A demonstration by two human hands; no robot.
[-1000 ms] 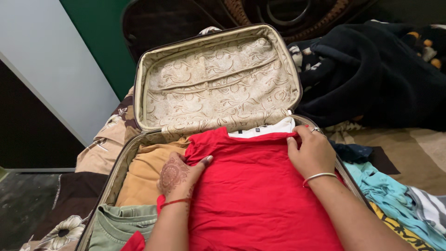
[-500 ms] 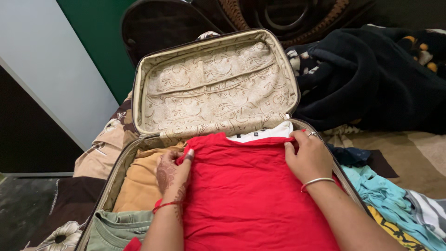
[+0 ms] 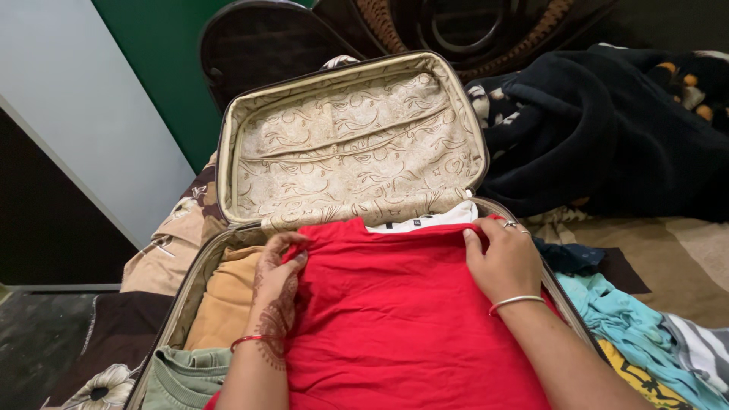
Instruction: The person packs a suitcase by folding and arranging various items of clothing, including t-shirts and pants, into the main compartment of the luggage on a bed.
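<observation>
Left hand [image 3: 277,285] curled over the left edge of the red shirt [image 3: 402,319], fingers [image 3: 292,262] tucked under the fold near its far left corner – gripping the cloth. Right hand [image 3: 507,262] flat on the shirt's far right corner, fingertips [image 3: 474,237] pinching the edge there. Red shirt spread across the open suitcase [image 3: 194,277], filling most of it, over a white garment [image 3: 425,219] peeping out at the far edge. Tan cloth [image 3: 224,304] along the suitcase's left side, green cloth [image 3: 178,376] at its near left corner. Patterned lid [image 3: 349,140] standing open behind – dark blanket [image 3: 607,129] off to the right, turquoise clothing [image 3: 630,319] beside the right edge
</observation>
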